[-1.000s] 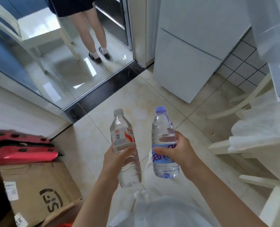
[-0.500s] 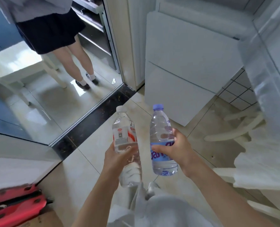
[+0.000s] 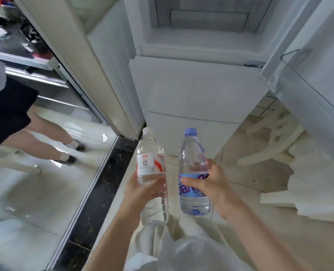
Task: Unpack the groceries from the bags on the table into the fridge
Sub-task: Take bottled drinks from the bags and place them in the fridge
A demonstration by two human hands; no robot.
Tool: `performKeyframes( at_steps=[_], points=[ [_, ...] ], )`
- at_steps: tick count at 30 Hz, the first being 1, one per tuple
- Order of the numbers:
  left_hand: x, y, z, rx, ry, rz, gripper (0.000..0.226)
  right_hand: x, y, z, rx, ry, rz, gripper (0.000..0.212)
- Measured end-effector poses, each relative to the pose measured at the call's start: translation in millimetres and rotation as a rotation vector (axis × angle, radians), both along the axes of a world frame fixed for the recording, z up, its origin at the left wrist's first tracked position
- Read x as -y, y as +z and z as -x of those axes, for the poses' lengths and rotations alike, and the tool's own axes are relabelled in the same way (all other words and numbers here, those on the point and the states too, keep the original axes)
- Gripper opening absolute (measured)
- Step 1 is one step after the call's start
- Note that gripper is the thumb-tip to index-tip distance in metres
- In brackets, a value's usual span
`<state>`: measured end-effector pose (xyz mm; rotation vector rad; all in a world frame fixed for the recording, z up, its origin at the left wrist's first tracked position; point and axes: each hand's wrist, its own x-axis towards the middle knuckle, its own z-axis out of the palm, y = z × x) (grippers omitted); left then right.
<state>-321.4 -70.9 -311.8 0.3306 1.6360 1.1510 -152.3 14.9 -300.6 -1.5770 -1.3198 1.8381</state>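
Far left: another person's legs [image 3: 45, 141] and dark shoes on glossy pale floor, beyond a black stone threshold strip [image 3: 103, 182] running diagonally from lower left up toward the fridge's foot. Left of that strip, a silver sliding-door track; above it, a cream door frame [image 3: 80, 61] slanting up to the top left corner.

Centre left: left hand [image 3: 142, 194] wrapped round the lower middle of a clear water bottle [image 3: 152, 173] with white cap and red-and-white label, thumb across the front, bottle upright and leaning slightly left. Just beside it, not touching, a second water bottle [image 3: 193, 173] with blue cap and blue label, gripped at the label by the right hand [image 3: 211, 184], fingers curled over the front, thumb behind. Both bottles held in the air above beige floor tiles, short of the fridge.

Straight ahead: white fridge [image 3: 191, 94], lower doors closed, upper compartment open with a pale inner wall and a recessed panel showing at the top edge. Open floor between bottles and fridge foot.

Right: open fridge door [image 3: 309, 65] swung out, its clear shelf rail jutting over the upper right corner. Below it, white chair legs [image 3: 269, 149] and white cloth crowding the right edge, narrowing the way on that side.
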Motion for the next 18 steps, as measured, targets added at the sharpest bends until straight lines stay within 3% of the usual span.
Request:
performKeyframes(
  at_steps=[5, 13, 18],
  points=[
    [-69.6, 13.9, 35.2, 0.056, -0.120, -0.080, 0.026, -46.7, 18.7, 26.9, -0.042, -0.111, -0.008, 0.053],
    [-197.5, 57.9, 58.7, 0.029, -0.172, -0.268, 0.074, -160.4, 61.1, 49.6, -0.099, -0.168, -0.197, 0.058],
    [-279.9, 93.3, 66.8, 0.031, -0.184, -0.384, 0.078, -237.3, 106.4, 59.3, -0.161, -0.158, -0.320, 0.052]
  ],
)
